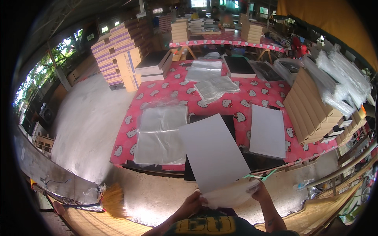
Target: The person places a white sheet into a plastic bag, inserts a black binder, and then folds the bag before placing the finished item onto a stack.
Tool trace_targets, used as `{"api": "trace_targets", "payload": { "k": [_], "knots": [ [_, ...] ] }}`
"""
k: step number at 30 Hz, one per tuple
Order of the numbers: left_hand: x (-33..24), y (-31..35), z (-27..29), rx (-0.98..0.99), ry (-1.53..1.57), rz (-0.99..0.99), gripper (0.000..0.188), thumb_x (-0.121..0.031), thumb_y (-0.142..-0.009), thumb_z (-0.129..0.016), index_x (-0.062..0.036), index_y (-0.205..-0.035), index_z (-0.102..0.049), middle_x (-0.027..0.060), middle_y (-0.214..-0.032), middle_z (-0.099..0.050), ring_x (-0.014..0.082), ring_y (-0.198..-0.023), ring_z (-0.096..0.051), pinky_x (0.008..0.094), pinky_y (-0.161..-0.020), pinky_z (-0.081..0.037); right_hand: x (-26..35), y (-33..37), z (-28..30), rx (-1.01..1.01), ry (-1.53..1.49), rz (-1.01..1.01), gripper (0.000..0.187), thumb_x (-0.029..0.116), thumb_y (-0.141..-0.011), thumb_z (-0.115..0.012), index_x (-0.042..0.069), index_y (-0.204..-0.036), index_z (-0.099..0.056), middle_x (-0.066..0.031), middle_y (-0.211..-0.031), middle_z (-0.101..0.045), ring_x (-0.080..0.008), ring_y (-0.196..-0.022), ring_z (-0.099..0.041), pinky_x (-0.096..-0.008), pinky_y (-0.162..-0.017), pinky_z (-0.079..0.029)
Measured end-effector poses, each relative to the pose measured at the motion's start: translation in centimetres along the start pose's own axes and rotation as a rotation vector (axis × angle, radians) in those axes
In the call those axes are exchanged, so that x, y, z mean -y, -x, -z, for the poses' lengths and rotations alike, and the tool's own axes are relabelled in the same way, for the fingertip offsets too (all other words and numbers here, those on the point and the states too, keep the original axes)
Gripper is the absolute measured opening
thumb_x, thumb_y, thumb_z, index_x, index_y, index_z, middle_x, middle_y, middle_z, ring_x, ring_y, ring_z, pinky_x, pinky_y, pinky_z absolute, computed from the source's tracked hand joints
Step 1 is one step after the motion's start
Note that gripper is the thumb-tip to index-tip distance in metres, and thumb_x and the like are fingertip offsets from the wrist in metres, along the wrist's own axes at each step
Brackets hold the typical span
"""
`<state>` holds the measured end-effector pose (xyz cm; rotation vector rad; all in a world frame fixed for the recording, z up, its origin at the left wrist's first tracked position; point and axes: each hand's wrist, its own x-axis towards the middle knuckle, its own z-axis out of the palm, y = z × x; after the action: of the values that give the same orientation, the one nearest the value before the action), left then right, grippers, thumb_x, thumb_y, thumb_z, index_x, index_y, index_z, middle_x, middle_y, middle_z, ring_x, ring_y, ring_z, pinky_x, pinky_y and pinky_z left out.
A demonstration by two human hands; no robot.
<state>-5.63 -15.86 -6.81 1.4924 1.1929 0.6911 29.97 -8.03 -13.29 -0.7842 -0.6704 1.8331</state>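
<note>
The person wears a dark green shirt (212, 227) with a yellow printed block across the chest, forearms bare.

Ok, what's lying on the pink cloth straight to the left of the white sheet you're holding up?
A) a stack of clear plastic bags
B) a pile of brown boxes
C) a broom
A: a flat stack of clear plastic bags lies on the pink table cloth beside the white sheet held by both hands, left hand and right hand.
</note>
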Motion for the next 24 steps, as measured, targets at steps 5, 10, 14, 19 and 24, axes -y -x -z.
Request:
{"api": "trace_targets", "payload": {
  "k": [5, 10, 14, 19, 24],
  "knots": [
    [-2.4, -0.5, 2.4, -0.236, -0.097, -0.188, 0.03, -0.014, -0.085, -0.06, 0.0014, -0.11, -0.056, 0.0066, -0.093, -0.059, 0.0151, -0.089, -0.057, 0.0276, -0.082, -0.047, 1.9, 1.1, 0.4, 0.15, -0.279, -0.25, 0.052, 0.015, -0.078, -0.059, -0.004, -0.126, -0.048, -0.0168, -0.115, -0.059, -0.0258, -0.102, -0.06, -0.0373, -0.087, -0.049],
    [-6.1, -0.4, 1.3, -0.007, 0.941, 0.403, 0.025, -0.005, -0.08, -0.06, 0.0029, -0.103, -0.052, 0.0096, -0.092, -0.057, 0.0172, -0.088, -0.058, 0.0292, -0.076, -0.049, 6.1, 0.2, -0.3, 0.267, -0.151, -0.181, 0.055, 0.013, -0.077, -0.057, -0.006, -0.128, -0.047, -0.0174, -0.108, -0.061, -0.0298, -0.098, -0.061, -0.0399, -0.088, -0.048],
    [-1.6, -0.4, -0.5, -0.129, 0.684, 0.294, 0.027, -0.004, -0.083, -0.059, 0.0022, -0.107, -0.048, 0.0111, -0.101, -0.056, 0.0195, -0.094, -0.057, 0.0335, -0.08, -0.049, 4.7, -1.5, 1.3, 0.126, 0.75, -0.23, 0.033, 0.003, -0.078, -0.055, -0.002, -0.11, -0.054, -0.008, -0.081, -0.058, -0.0164, -0.079, -0.056, -0.0313, -0.073, -0.046],
    [3.7, -2.4, -3.0, -0.366, 0.315, 0.112, 0.021, -0.004, -0.087, -0.057, -0.0005, -0.105, -0.048, 0.0122, -0.103, -0.057, 0.0183, -0.091, -0.058, 0.0319, -0.079, -0.048, 0.4, -3.2, -3.7, -0.656, 0.851, 0.339, 0.033, -0.003, -0.079, -0.046, 0.004, -0.111, -0.053, -0.0076, -0.081, -0.058, -0.0127, -0.069, -0.054, -0.0293, -0.06, -0.045],
    [3.4, -3.2, -3.0, -0.514, 0.275, 0.097, 0.017, -0.002, -0.088, -0.055, -0.0021, -0.104, -0.048, 0.0115, -0.094, -0.059, 0.0171, -0.087, -0.059, 0.0299, -0.076, -0.048, 0.0, -4.3, -3.4, -0.561, 0.786, 0.332, 0.033, -0.004, -0.08, -0.047, 0.003, -0.111, -0.053, -0.0064, -0.088, -0.06, -0.0117, -0.072, -0.055, -0.0274, -0.061, -0.046]
  ]
}}
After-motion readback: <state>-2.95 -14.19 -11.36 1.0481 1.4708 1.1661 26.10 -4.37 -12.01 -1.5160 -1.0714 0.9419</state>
